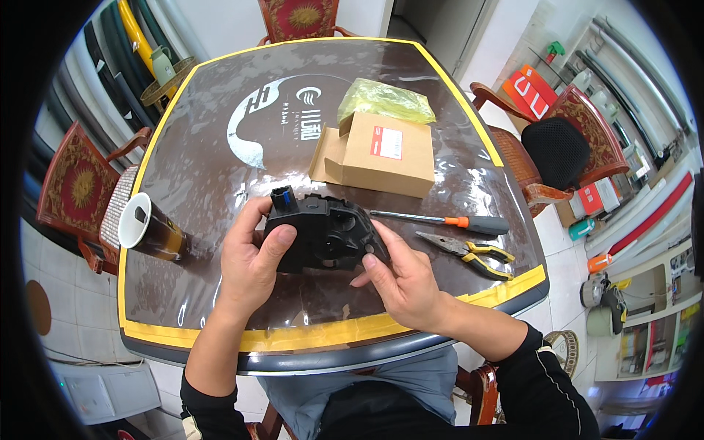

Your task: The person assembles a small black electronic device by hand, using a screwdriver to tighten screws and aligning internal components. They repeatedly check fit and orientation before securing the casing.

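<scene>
Holding a black plastic housing [326, 231] with a blue connector [282, 196] above the near edge of the brown table [205, 147].
Gripped from both sides: left hand [249, 257] wrapped around its left end, thumb on top; right hand [403, 282] pinching its lower right corner. Lay just beyond: screwdriver [440, 219] and yellow-handled pliers [469, 253] to the right, cardboard box [378, 154] and yellow-green bag [385, 101] behind, paper cup [147, 227] at left.

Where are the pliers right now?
In the head view, the yellow-handled pliers lie on the table's right side, just below the screwdriver, right of the right hand.
</scene>
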`<state>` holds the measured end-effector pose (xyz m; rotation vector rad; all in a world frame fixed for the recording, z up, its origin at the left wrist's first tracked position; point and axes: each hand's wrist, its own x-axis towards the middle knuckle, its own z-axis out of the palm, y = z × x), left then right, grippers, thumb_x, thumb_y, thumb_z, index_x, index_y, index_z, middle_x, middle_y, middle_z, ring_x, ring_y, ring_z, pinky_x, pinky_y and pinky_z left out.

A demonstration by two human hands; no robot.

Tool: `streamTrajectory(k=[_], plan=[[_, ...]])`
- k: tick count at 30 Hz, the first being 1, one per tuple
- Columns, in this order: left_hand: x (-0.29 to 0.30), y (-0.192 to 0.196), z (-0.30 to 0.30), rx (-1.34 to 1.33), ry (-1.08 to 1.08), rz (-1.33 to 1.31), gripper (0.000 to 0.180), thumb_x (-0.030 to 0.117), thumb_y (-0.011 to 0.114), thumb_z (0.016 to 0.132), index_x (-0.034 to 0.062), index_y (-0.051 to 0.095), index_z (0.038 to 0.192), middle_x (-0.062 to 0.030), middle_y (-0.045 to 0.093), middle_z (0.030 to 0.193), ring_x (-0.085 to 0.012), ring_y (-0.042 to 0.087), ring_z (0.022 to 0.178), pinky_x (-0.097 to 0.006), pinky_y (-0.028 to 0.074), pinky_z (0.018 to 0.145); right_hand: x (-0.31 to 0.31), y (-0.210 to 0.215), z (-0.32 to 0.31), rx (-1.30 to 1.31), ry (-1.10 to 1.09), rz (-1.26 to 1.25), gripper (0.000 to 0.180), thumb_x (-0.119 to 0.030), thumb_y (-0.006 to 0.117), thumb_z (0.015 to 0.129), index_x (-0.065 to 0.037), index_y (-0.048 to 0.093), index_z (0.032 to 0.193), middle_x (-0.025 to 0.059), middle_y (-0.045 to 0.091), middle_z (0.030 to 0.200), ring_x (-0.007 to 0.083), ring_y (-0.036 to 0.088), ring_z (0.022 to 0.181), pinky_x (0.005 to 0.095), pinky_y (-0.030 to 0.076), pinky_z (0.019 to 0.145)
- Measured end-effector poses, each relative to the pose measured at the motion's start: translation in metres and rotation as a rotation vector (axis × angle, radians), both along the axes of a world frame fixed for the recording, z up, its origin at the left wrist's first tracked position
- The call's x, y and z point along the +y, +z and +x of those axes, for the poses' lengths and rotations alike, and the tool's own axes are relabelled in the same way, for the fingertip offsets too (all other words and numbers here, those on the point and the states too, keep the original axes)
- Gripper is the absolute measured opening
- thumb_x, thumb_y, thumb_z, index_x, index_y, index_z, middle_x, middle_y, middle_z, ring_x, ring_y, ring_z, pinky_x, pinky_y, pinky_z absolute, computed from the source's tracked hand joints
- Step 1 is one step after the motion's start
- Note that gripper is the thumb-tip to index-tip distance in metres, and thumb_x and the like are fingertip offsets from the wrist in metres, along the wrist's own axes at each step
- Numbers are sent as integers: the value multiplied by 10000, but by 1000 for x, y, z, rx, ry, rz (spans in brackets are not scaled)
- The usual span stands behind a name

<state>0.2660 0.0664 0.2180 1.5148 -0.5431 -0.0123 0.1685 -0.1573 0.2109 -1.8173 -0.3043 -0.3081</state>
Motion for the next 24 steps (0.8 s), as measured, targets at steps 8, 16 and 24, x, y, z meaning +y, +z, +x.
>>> streamTrajectory(k=[8,16,24], plan=[[4,-4,5,-76,-10,13,515,442,740,1010,4,600,1244,18,576,1047,-49,521,845,-195,450,725,0,-3,-2,-62,-19,-52,519,-29,593,1057,79,417,1533,170,711,1006,219,739,781,338,606,711],[2,-6,1,-213,58,67,525,459,720,1020,-5,597,1233,-3,586,1038,-75,522,905,-214,457,797,-1,-1,-3,-122,-49,-95,495,16,556,1059,106,416,1525,156,720,1056,200,771,807,299,620,721],[-3,-2,-4,-115,35,4,473,419,715,1033,-3,605,1216,5,597,1037,-68,530,906,-208,461,799,-1,-2,-3,-113,-45,-68,504,-8,575,1057,100,418,1523,172,708,1027,210,743,771,324,611,702]])
